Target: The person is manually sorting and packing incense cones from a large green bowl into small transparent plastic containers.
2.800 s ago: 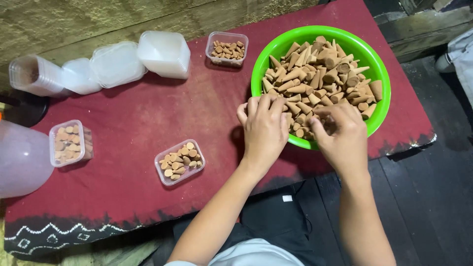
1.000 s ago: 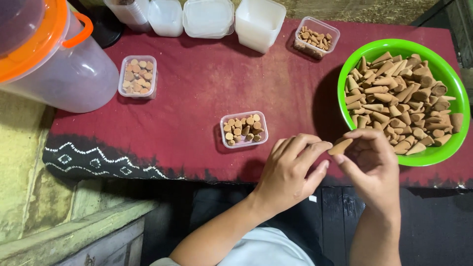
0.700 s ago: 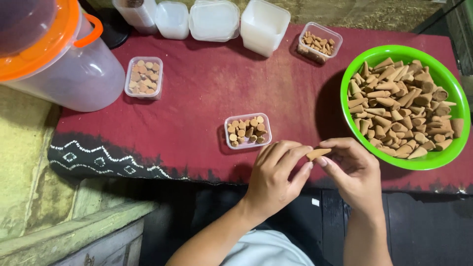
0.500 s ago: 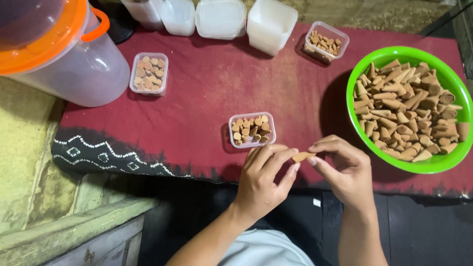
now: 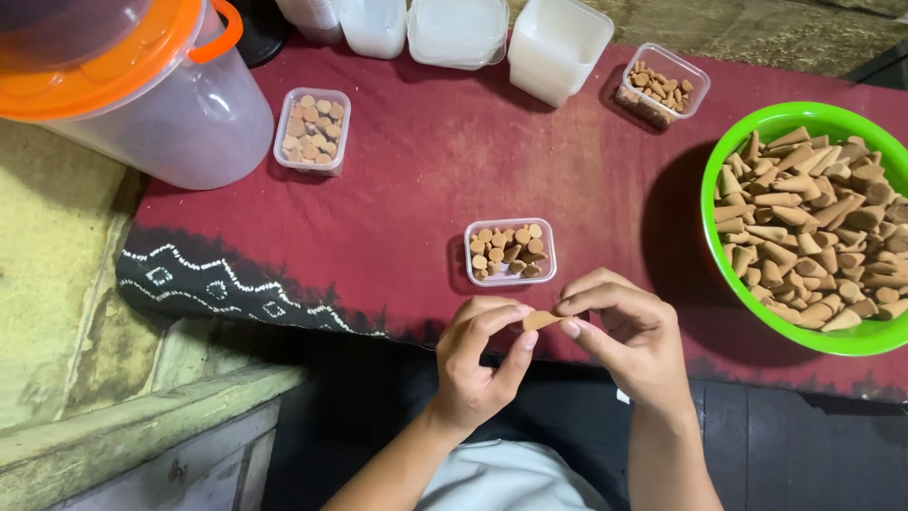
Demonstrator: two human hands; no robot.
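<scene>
At lower centre the left hand and right hand pinch one brown cone together, just below a small clear tub of cones

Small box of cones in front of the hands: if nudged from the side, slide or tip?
The box would probably slide: it is low, wide and flat-bottomed. It looks light, thin clear plastic, so the cloth may drag at it. It has no lid, so a hard shove could spill cones.

Left hand and right hand pinch 1 brown cone together, just below a small clear tub of cones on the bench.
</scene>
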